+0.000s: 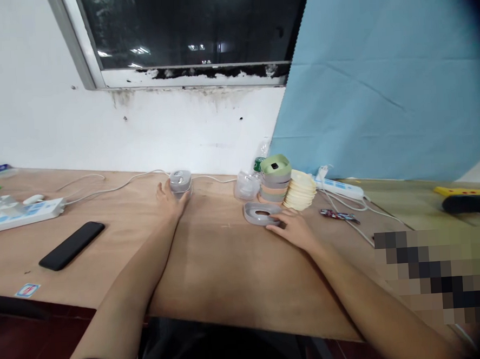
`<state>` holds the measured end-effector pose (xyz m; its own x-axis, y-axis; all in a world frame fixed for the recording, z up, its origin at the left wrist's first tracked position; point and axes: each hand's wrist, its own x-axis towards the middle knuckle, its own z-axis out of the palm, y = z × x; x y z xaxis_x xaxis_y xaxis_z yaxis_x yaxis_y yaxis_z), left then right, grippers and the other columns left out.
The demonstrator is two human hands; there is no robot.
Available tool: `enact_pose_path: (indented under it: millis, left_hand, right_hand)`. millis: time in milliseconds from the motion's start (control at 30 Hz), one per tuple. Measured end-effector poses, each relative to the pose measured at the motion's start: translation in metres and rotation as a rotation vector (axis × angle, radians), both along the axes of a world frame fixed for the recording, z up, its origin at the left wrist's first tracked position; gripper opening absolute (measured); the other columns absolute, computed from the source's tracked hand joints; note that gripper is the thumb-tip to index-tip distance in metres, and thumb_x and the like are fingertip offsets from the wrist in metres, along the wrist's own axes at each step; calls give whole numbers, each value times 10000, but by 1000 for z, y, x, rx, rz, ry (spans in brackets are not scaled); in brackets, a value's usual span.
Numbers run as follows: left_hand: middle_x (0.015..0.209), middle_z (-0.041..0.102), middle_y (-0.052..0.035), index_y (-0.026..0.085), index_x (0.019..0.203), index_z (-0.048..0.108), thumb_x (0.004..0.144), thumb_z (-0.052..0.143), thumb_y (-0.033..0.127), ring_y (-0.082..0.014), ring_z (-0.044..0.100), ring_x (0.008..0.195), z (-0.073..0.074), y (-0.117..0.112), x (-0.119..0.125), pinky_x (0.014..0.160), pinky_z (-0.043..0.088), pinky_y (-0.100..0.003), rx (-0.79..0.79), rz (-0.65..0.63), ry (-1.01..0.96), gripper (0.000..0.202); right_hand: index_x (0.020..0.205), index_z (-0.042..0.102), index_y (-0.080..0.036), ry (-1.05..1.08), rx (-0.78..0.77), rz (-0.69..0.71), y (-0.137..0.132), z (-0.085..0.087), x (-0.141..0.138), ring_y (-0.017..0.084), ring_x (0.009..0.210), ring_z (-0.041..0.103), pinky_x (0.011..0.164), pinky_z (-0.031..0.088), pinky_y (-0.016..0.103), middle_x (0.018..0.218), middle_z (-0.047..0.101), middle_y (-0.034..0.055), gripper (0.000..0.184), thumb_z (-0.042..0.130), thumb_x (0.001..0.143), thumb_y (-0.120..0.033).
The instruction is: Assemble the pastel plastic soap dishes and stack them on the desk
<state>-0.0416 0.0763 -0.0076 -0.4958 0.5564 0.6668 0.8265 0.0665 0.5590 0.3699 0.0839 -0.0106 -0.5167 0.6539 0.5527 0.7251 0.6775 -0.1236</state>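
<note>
Left hand (171, 203): curved against small, grey, rounded plastic container (181, 181); grip cannot be confirmed.
Right hand (294, 226): fingertips at shallow grey plastic dish (252, 214); grip cannot be confirmed.
Pastel multicoloured plastic stack (274, 191): assembled, green piece (281, 168) topmost.
Separate pieces: container and dish, on wooden counter (230, 277).

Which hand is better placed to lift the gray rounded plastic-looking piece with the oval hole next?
Probably the right hand: it is at the gray piece, while the left hand is farther away.
</note>
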Motion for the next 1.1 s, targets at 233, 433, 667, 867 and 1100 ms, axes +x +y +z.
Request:
enact_pose_path:
  millis: [233,433,667,867,1100]
  left_hand:
    - [1466,303,-200,194,1415,352,715,707,502,-368,335,1342,-4,32,-11,1084,304,-494,-42,-91,-25,843]
    - [1366,433,-136,201,1320,445,746,700,434,-278,408,1294,-6,21,-16,1079,359,-398,25,-150,-138,670]
    - [1348,452,-154,139,1314,431,764,697,436,-270,475,1214,-9,-25,8,951,460,-361,77,-386,-174,679]
    - [1408,416,-102,252,1302,479,752,700,464,-278,427,1297,1,-55,38,1051,402,-439,-97,-701,125,630]
    - [1417,403,-106,255,1336,441,744,689,475,-283,468,1262,8,-64,53,1040,417,-431,-295,-917,242,679]
  right_hand:
    - [936,706,-243,40,48,-201,8,-4,7,300,913,628,812,449,455,952,714,73,358,635,762,-547]
    - [963,695,-249,80,4,-209,3,0,4,294,924,614,807,453,434,988,692,83,405,642,739,-582]
    - [1085,648,-249,179,128,-132,-12,12,-14,302,995,565,882,418,461,1020,668,90,408,627,786,-526]
    - [1111,620,-240,76,79,183,-35,11,-53,262,976,575,889,443,446,1034,657,82,296,563,862,-389]
    - [1190,581,-235,-23,17,200,-38,8,-71,261,1007,561,896,458,451,1075,633,93,341,551,868,-343]
